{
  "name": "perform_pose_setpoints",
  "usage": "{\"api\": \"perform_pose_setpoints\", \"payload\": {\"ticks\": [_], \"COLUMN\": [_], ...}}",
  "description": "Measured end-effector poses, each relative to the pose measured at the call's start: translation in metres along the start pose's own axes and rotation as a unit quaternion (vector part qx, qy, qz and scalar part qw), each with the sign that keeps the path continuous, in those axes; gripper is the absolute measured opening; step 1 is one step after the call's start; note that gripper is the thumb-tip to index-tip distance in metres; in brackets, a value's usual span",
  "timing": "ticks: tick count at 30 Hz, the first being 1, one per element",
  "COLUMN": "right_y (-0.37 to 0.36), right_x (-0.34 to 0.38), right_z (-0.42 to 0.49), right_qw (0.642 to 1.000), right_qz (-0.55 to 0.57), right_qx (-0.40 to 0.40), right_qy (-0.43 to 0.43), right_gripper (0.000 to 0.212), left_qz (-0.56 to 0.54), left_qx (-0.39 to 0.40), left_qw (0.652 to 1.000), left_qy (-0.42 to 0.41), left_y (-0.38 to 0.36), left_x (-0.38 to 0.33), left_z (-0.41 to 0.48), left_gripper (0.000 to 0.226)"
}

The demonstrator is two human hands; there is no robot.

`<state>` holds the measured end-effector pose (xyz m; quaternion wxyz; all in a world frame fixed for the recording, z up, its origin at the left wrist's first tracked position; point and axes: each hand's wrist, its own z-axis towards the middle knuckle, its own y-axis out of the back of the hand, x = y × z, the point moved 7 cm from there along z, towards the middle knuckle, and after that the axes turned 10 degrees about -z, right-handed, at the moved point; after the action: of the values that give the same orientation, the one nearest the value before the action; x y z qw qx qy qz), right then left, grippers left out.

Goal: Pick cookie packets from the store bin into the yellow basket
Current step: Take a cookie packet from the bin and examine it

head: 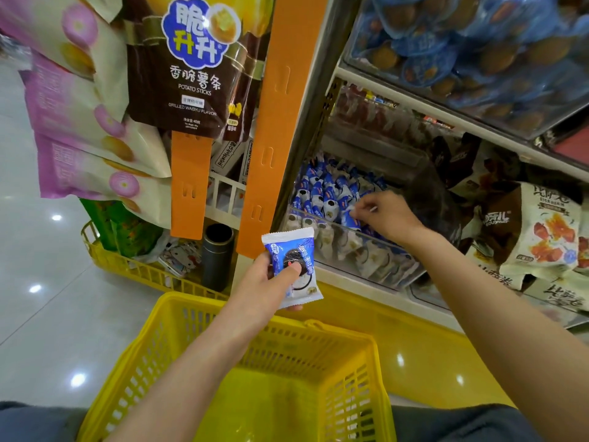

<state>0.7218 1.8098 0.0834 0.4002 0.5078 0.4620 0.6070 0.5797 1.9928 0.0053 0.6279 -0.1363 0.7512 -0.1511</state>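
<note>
Yellow basket near, bottom centre. Left hand over its far rim, thumb clamping a cookie packet. Right hand, arm outstretched, in the store bin, pinching a second packet.

Glossy film is being shown by the cookie packet, smooth latticed plastic by the yellow basket.
</note>
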Motion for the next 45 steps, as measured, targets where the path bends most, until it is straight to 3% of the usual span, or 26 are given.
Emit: {"api": "perform_pose_setpoints", "payload": {"ticks": [3, 5, 7, 9, 13, 18, 23, 27, 30, 33, 38, 42, 45], "right_y": [0.028, 0.047, 0.056, 0.048, -0.004, -0.038, -0.048, -0.061, -0.067, -0.068, -0.059, -0.027, 0.016], "right_x": [0.004, 0.014, 0.026, 0.036, 0.054, 0.069, 0.068, 0.061, 0.059, 0.057, 0.050, 0.036, 0.019], "right_z": [-0.017, -0.036, -0.056, -0.076, -0.114, -0.127, -0.127, -0.128, -0.132, -0.134, -0.128, -0.111, -0.086], "right_qw": [0.989, 0.968, 0.945, 0.921, 0.910, 0.904, 0.932, 0.892, 0.879, 0.872, 0.877, 0.898, 0.906], "right_qz": [0.063, 0.136, 0.240, 0.353, 0.410, 0.419, 0.357, 0.434, 0.435, 0.436, 0.457, 0.435, 0.392], "right_qx": [-0.133, -0.209, -0.217, -0.158, 0.009, 0.041, 0.036, 0.117, 0.189, 0.218, 0.134, -0.003, -0.140], "right_qy": [-0.022, 0.009, 0.038, 0.050, 0.064, 0.080, 0.050, -0.031, -0.048, -0.054, -0.068, -0.071, -0.076], "right_gripper": [0.010, 0.008, 0.008, 0.013, 0.013, 0.013, 0.021, 0.012, 0.025, 0.026, 0.022, 0.014, 0.012], "left_qz": [-0.017, -0.028, -0.053, -0.106, -0.131, -0.062, 0.010, 0.053, 0.067, 0.071, 0.035, -0.005, -0.001], "left_qx": [-0.016, -0.027, -0.041, -0.053, 0.010, 0.075, 0.041, 0.033, 0.053, 0.067, 0.058, -0.020, -0.067], "left_qw": [0.999, 0.999, 0.996, 0.990, 0.985, 0.990, 0.994, 0.992, 0.990, 0.988, 0.993, 0.997, 0.995], "left_qy": [0.023, 0.038, 0.052, 0.077, 0.108, 0.102, 0.097, 0.112, 0.114, 0.119, 0.101, 0.076, 0.073], "left_y": [0.004, 0.007, 0.007, 0.006, -0.006, -0.016, -0.007, -0.005, -0.009, -0.012, -0.012, 0.004, 0.013], "left_x": [0.006, 0.011, 0.014, 0.015, 0.015, 0.018, 0.023, 0.028, 0.027, 0.027, 0.022, 0.014, 0.011], "left_z": [0.004, 0.006, 0.006, 0.004, -0.007, -0.020, -0.022, -0.021, -0.024, -0.026, -0.024, -0.020, -0.017], "left_gripper": [0.020, 0.011, 0.010, 0.006, 0.045, 0.057, 0.038, 0.025, 0.025, 0.028, 0.029, 0.013, 0.021]}}
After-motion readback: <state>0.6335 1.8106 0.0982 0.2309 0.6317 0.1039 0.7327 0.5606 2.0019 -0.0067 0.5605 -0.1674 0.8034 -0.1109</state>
